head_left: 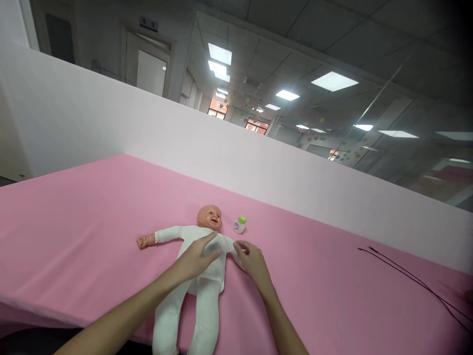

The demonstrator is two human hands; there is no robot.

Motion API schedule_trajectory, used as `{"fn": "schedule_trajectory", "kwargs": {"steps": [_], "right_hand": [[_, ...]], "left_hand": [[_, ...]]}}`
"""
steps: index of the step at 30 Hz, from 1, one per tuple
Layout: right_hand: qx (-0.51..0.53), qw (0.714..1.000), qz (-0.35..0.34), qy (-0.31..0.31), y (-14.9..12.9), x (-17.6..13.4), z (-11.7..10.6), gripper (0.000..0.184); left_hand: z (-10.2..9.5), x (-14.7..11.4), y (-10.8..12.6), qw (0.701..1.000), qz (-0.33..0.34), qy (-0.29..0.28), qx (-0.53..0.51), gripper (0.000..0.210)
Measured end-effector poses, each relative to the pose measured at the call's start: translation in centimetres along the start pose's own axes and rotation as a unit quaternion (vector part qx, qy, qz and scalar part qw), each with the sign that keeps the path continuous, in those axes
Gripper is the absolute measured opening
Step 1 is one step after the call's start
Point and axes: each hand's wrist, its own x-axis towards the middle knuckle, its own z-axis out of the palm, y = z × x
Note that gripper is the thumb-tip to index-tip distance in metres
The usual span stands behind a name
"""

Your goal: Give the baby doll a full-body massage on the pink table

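- We have the doll [212, 276] face up on the pink cover [314, 286], directly in front of us and partly beneath our hands.
- Its long axis runs away from us, legs nearest and head [209, 217] farthest, slanting a little rightward toward the head.
- Our left hand [195, 259] is over the doll's chest, fingers extended and thumb spread, holding nothing; we cannot tell whether it touches the cloth.
- Our right hand [254, 261] is at the doll's arm on our right, fingers bent by the sleeve [226, 243]; we cannot tell whether they grip it. This hand is the nearer to that arm.
- The green-capped bottle [240, 225] is just right of the doll's head, beyond our right hand and apart from both.
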Motion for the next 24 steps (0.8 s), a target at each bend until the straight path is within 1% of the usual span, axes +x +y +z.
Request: {"fn": "schedule_trajectory", "kwargs": {"steps": [1, 2, 3, 5, 7, 9, 11, 15, 19, 22, 24], "right_hand": [[-0.014, 1.0, -0.001, 0.024, 0.2, 1.3, -0.4, 0.038], [-0.022, 0.999, -0.004, 0.043, 0.4, 2.5, -0.7, 0.039], [-0.024, 0.998, -0.012, 0.059, 0.7, 3.7, -0.8, 0.039], [-0.014, 0.996, -0.035, 0.085, 1.4, 5.8, -0.8, 0.043], [-0.001, 0.993, -0.058, 0.102, 2.4, 7.5, -0.5, 0.05], [0.005, 0.992, -0.075, 0.103, 3.4, 8.9, -0.1, 0.058], [0.008, 0.992, -0.089, 0.09, 4.5, 10.0, 0.4, 0.063], [0.018, 0.993, -0.094, 0.064, 6.5, 11.6, 1.7, 0.067], [0.026, 0.994, -0.089, 0.049, 7.8, 12.2, 2.2, 0.07], [0.038, 0.993, -0.09, 0.059, 6.8, 11.3, 2.3, 0.076], [0.079, 0.99, -0.09, 0.072, 4.7, 9.8, 3.0, 0.081]], "left_hand": [[1.3, 1.9, 0.1, 0.993, -0.045, -0.018, -0.104, 0.038], [2.6, 3.8, 0.1, 0.971, -0.108, -0.018, -0.211, 0.031], [3.8, 5.9, -0.1, 0.96, -0.144, -0.011, -0.241, 0.025], [5.9, 9.7, -0.8, 0.944, -0.183, 0.009, -0.273, 0.028], [7.3, 12.8, -1.7, 0.936, -0.195, 0.031, -0.291, 0.035], [8.3, 15.1, -2.5, 0.932, -0.193, 0.047, -0.304, 0.042], [8.8, 16.7, -3.1, 0.931, -0.187, 0.054, -0.309, 0.05], [9.1, 18.5, -4.3, 0.932, -0.192, 0.038, -0.306, 0.067], [8.1, 18.7, -5.0, 0.93, -0.206, -0.006, -0.303, 0.078], [7.0, 17.9, -4.6, 0.931, -0.201, -0.031, -0.303, 0.081], [6.6, 17.1, -3.9, 0.934, -0.178, -0.049, -0.306, 0.077]]}}
